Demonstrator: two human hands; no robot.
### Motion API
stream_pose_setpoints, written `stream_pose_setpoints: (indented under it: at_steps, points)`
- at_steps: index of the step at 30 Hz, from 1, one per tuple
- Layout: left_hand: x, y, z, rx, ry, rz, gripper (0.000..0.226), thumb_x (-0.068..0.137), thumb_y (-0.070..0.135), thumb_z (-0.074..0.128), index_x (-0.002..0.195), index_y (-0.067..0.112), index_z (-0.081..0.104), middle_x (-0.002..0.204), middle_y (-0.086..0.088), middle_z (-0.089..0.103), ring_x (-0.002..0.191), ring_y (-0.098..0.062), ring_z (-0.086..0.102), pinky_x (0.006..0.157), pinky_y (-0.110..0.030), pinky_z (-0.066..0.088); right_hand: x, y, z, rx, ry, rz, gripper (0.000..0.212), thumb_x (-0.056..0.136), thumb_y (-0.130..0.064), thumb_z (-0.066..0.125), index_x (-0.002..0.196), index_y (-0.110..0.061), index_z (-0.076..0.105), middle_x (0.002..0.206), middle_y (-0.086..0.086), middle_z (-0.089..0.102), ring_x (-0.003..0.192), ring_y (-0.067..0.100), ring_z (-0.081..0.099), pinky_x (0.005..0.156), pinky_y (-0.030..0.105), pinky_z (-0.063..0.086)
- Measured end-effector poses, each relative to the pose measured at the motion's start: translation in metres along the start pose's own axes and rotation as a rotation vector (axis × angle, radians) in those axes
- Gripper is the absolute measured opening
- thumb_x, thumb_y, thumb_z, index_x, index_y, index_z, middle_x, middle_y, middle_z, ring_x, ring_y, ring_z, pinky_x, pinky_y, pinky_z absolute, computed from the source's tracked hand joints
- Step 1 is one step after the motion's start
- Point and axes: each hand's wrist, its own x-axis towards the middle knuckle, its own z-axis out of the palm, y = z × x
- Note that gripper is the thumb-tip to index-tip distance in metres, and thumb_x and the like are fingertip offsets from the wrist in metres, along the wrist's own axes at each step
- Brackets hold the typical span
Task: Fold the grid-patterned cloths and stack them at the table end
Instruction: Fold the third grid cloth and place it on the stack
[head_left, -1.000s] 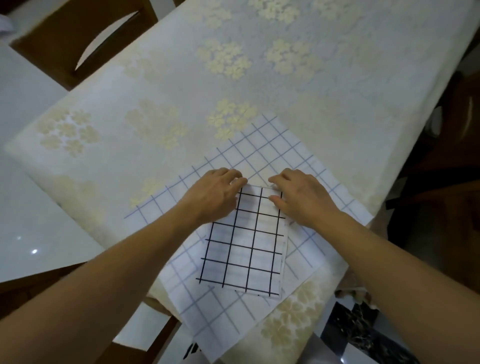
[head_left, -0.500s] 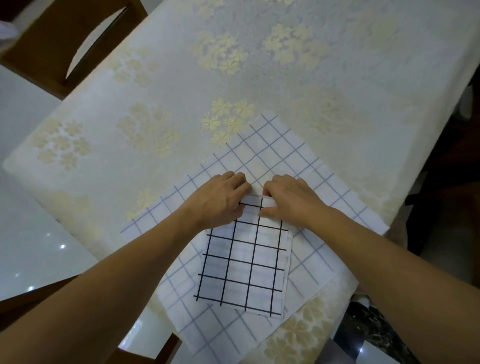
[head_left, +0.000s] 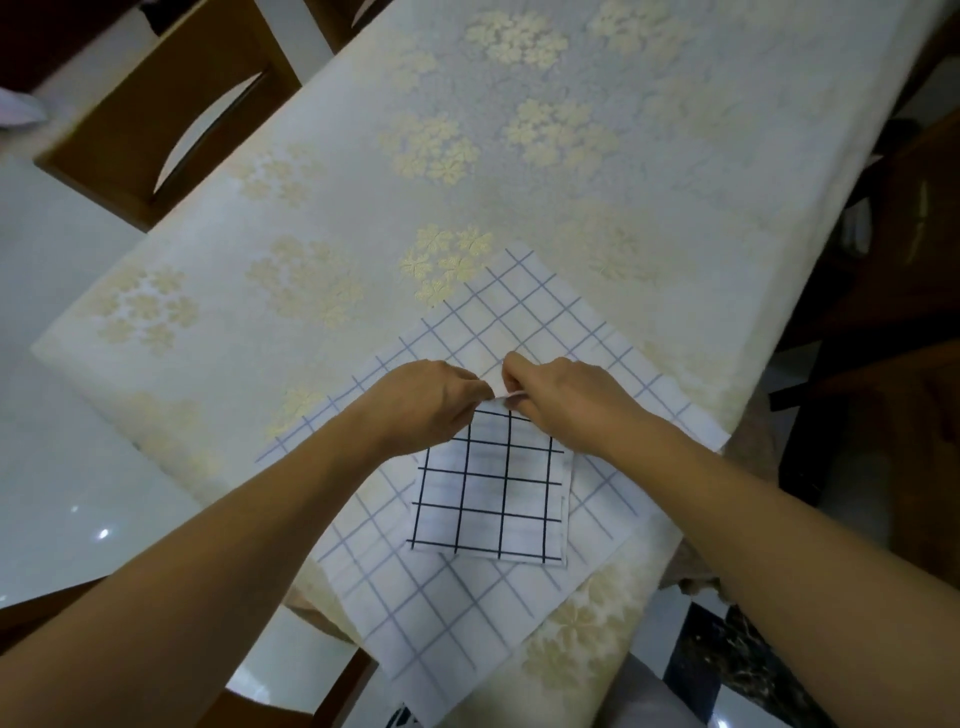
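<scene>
A: Where are the grid cloths?

B: Two show, both at the near end of the long table under its cream tablecloth with pale gold flower clusters (head_left: 322, 218). The small folded white cloth with bold black grid lines (head_left: 491, 499) lies on top of a larger, flat white cloth with thin blue-grey grid lines (head_left: 524, 322), which sits turned like a diamond.

A: Does the big one stay on the table?

B: Its near corner hangs past the table edge.

A: And the hands?

B: The left hand (head_left: 423, 402) and the right hand (head_left: 566, 397) meet at the far edge of the black-grid cloth, knuckles nearly touching. The right hand's fingertips are pressed together on a thin lip of white fabric there, lifted slightly off the cloth below. The left hand's fingers curl down onto the same edge; it looks like a pinch too, though its fingertips are hidden under the hand.

A: The rest of that cloth?

B: Flat, its near edge square to the camera, a second layer peeking out along its right side.

A: Anything around the table?

B: A brown wooden chair with a curved cut-out back (head_left: 171, 104) stands at the far left, over a glossy pale floor (head_left: 57, 457).
</scene>
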Motion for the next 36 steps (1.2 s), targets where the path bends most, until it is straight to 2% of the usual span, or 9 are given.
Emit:
stream_pose_setpoints:
  at_steps: [3, 6, 8, 11, 13, 18, 24, 31, 36]
  points:
    - [-0.024, 0.018, 0.001, 0.015, 0.037, 0.034, 0.027, 0.096, 0.012, 0.055, 0.12, 0.01, 0.067, 0.086, -0.005, 0.071, 0.067, -0.024, 0.066, 0.054, -0.038, 0.054, -0.027, -0.017, 0.01, -0.053, 0.063, 0.001, 0.029, 0.105, -0.038, 0.043, 0.132, -0.03, 0.049, 0.103, 0.004, 0.069, 0.085, 0.027, 0.063, 0.066, 0.035, 0.05]
    - [-0.053, 0.036, 0.009, 0.026, 0.138, 0.067, 0.029, 0.094, 0.015, 0.049, 0.115, 0.01, 0.069, 0.094, -0.008, 0.075, 0.066, -0.027, 0.069, 0.049, -0.038, 0.056, -0.056, -0.03, 0.032, -0.028, 0.085, 0.012, 0.034, 0.104, -0.026, 0.046, 0.136, -0.032, 0.055, 0.117, 0.0, 0.068, 0.098, 0.025, 0.063, 0.073, 0.037, 0.052]
    - [-0.071, 0.047, 0.015, 0.04, 0.187, 0.075, 0.027, 0.09, 0.012, 0.061, 0.115, 0.01, 0.07, 0.105, -0.008, 0.075, 0.076, -0.029, 0.073, 0.052, -0.04, 0.059, -0.078, -0.037, 0.05, 0.028, 0.199, -0.009, 0.04, 0.096, -0.016, 0.061, 0.135, -0.024, 0.059, 0.125, 0.001, 0.067, 0.108, 0.028, 0.065, 0.078, 0.042, 0.057]
    - [-0.094, 0.058, 0.036, 0.054, 0.225, 0.087, 0.046, 0.081, 0.005, 0.075, 0.126, 0.007, 0.065, 0.123, -0.012, 0.069, 0.104, -0.029, 0.07, 0.08, -0.039, 0.061, -0.1, -0.044, 0.083, -0.025, 0.341, -0.035, 0.057, 0.073, -0.003, 0.083, 0.128, -0.011, 0.066, 0.127, 0.006, 0.068, 0.115, 0.031, 0.066, 0.078, 0.045, 0.062]
    - [-0.107, 0.063, 0.055, 0.068, 0.205, 0.1, 0.059, 0.081, 0.003, 0.074, 0.137, 0.005, 0.055, 0.138, -0.015, 0.058, 0.126, -0.03, 0.058, 0.104, -0.04, 0.048, -0.107, -0.05, 0.103, -0.039, 0.354, -0.029, 0.062, 0.072, -0.002, 0.083, 0.13, -0.01, 0.064, 0.132, 0.008, 0.065, 0.123, 0.03, 0.061, 0.087, 0.043, 0.06]
    - [-0.126, 0.071, 0.1, 0.055, 0.122, 0.056, 0.073, 0.08, 0.003, 0.075, 0.146, 0.006, 0.045, 0.152, -0.015, 0.043, 0.141, -0.029, 0.041, 0.114, -0.042, 0.038, -0.12, -0.054, 0.146, -0.037, 0.325, 0.024, 0.071, 0.073, -0.013, 0.085, 0.139, -0.014, 0.058, 0.145, 0.007, 0.055, 0.136, 0.027, 0.05, 0.103, 0.033, 0.041]
    - [-0.136, 0.073, 0.123, 0.024, 0.078, 0.011, 0.054, 0.093, 0.017, 0.061, 0.145, 0.009, 0.047, 0.153, -0.015, 0.041, 0.144, -0.029, 0.037, 0.114, -0.045, 0.037, -0.128, -0.057, 0.177, -0.065, 0.298, 0.082, 0.059, 0.1, -0.046, 0.037, 0.151, -0.016, 0.039, 0.159, 0.006, 0.035, 0.148, 0.022, 0.031, 0.116, 0.037, 0.031]
    - [-0.11, 0.074, 0.107, 0.041, 0.24, -0.122, 0.052, 0.102, 0.03, 0.042, 0.147, 0.004, 0.043, 0.157, -0.013, 0.036, 0.147, -0.026, 0.031, 0.119, -0.045, 0.03, -0.114, -0.061, 0.164, 0.063, 0.44, 0.146, 0.062, 0.106, -0.049, 0.025, 0.154, -0.01, 0.033, 0.163, 0.007, 0.025, 0.153, 0.021, 0.016, 0.123, 0.039, 0.017]
    - [-0.072, 0.069, 0.114, 0.137, 0.091, -0.198, 0.061, 0.106, 0.038, 0.02, 0.156, 0.003, 0.017, 0.165, -0.015, 0.009, 0.153, -0.025, 0.005, 0.123, -0.047, 0.019, -0.073, -0.067, 0.163, 0.065, 0.47, 0.236, 0.06, 0.107, -0.042, 0.021, 0.154, -0.005, 0.028, 0.162, 0.01, 0.026, 0.153, 0.022, 0.017, 0.121, 0.047, 0.025]
